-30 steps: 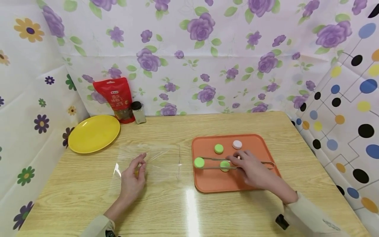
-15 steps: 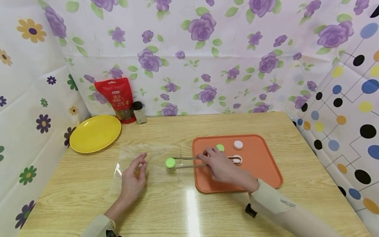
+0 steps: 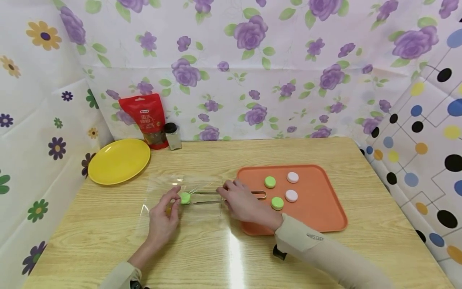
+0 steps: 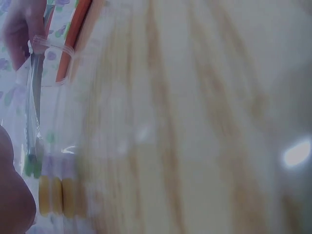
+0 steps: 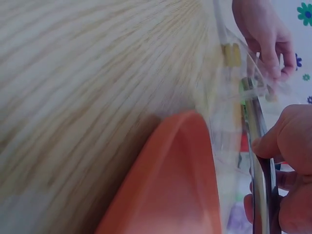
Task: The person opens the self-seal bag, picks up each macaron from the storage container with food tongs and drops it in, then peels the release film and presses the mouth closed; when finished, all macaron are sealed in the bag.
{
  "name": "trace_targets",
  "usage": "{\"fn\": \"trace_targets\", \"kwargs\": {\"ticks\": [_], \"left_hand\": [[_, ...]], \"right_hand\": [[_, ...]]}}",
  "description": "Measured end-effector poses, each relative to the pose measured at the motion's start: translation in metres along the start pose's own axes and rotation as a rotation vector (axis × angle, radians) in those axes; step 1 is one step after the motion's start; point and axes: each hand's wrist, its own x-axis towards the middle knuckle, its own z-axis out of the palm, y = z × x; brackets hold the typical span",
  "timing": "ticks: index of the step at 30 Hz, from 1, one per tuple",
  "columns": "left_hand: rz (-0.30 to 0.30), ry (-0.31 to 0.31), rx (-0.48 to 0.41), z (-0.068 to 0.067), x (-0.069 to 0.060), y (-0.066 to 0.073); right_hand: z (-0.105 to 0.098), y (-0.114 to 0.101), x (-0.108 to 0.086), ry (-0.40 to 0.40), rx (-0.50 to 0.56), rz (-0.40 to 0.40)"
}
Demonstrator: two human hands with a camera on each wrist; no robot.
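Observation:
My right hand (image 3: 246, 202) grips metal tongs (image 3: 204, 202), whose tips hold a green macaron (image 3: 185, 198). That macaron is over a clear plastic box (image 3: 205, 214), close to my left fingertips. My left hand (image 3: 163, 216), thumb and fingers bent together, appears to pinch the box's clear upper flap. In the left wrist view, a yellow macaron (image 4: 51, 196) shows through the plastic, below the green one. From the right wrist, the tongs (image 5: 261, 190) point into the box towards the left hand (image 5: 267, 36). The box's exact edges are hard to make out.
An orange tray (image 3: 317, 218) on the right bears green macarons (image 3: 270, 182) and pale pink macarons (image 3: 291, 196). A yellow plate (image 3: 119, 161), red pouch (image 3: 145, 116) and black-capped jar (image 3: 173, 138) stand at the back left. Patterned cloth surrounds the wooden table (image 3: 195, 261).
The right hand has carried the green macaron in the tongs leftward, from the tray's left edge to the clear box beside the left hand. The left hand has stayed in place.

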Motion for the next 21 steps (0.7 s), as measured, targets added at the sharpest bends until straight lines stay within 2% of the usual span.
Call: {"fn": "trace_targets", "kwargs": {"ticks": [8, 21], "left_hand": [[-0.050, -0.024, 0.011, -0.002, 0.000, 0.002], [-0.043, -0.010, 0.010, 0.000, 0.000, 0.001]], "right_hand": [[0.008, -0.013, 0.016, -0.033, -0.024, 0.020], [0.019, -0.023, 0.026, -0.071, -0.059, 0.042]]}}
